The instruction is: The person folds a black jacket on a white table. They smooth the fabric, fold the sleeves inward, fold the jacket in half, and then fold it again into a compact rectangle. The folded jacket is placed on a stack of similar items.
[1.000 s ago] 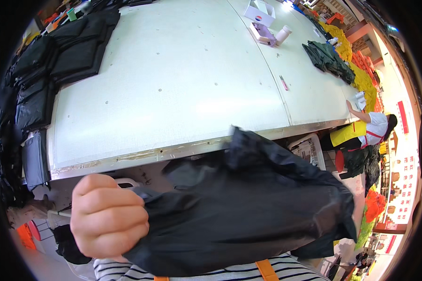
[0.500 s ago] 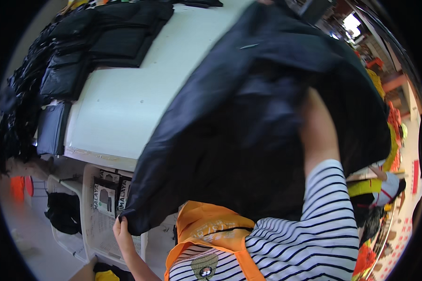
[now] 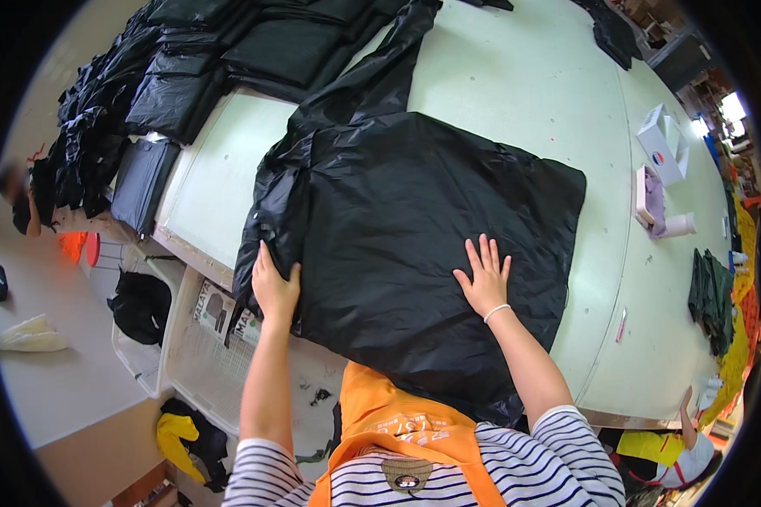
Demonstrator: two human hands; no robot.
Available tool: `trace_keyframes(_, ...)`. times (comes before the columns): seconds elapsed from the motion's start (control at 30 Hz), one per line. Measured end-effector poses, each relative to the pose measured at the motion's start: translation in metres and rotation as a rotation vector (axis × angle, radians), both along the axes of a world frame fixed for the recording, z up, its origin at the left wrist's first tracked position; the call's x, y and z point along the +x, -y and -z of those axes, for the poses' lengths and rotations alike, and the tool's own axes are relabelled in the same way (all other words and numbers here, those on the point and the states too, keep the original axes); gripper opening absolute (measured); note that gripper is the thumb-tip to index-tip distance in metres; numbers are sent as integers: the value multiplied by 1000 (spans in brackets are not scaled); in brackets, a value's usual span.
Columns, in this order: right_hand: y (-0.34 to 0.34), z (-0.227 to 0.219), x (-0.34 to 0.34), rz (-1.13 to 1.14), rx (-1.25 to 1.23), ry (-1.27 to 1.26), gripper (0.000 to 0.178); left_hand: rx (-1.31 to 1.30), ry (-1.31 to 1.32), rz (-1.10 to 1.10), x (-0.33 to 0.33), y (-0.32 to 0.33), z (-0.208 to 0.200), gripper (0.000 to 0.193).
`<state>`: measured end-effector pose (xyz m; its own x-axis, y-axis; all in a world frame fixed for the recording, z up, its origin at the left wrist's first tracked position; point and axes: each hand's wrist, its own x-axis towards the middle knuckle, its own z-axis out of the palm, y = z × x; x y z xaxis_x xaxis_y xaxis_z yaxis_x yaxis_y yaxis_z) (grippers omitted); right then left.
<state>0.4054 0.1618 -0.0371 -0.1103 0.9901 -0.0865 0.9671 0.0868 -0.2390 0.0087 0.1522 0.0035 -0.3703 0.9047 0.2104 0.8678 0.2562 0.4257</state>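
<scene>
A black, thin, shiny garment lies spread on the pale table, one sleeve reaching to the far left and its near edge hanging over the table's front. My left hand rests on the garment's left side, fingers stretched and thumb apart. Flat on its right part lies my right hand, fingers spread, with a pale bracelet at the wrist. Neither hand grips anything.
Folded black garments are stacked at the far left. To the right stand a white cardboard box, a pink tray and a cup. A white plastic basket stands below the table's left edge. A co-worker is at lower right.
The garment, held up and billowing before, now lies flat on the table. My left hand has let go of its edge, and both hands now press on it.
</scene>
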Motion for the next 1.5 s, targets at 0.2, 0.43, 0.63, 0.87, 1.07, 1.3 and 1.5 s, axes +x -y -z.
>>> trace_keyframes(0.2,5,-3,25,23,-1,-49,67,260,571,-217,-135,-35,-1,44)
trace_keyframes(0.43,-29,-24,64,143,165,-468,27,316,-32,-55,-159,-181,-9,71)
trace_keyframes(0.63,-173,-34,229,1002,452,-212,54,195,-66,443,9,-374,17,80)
trace_keyframes(0.87,-161,-45,341,867,325,-352,39,-242,-209,428,76,-437,19,60)
trace_keyframes(1.07,-136,-51,369,1005,550,-499,23,51,500,226,34,-521,-1,42)
trace_keyframes(1.3,-102,-17,335,1176,487,-412,43,503,78,464,50,-421,-17,73)
trace_keyframes(1.5,-46,-39,129,510,294,67,64,-244,-428,589,29,-177,-9,84)
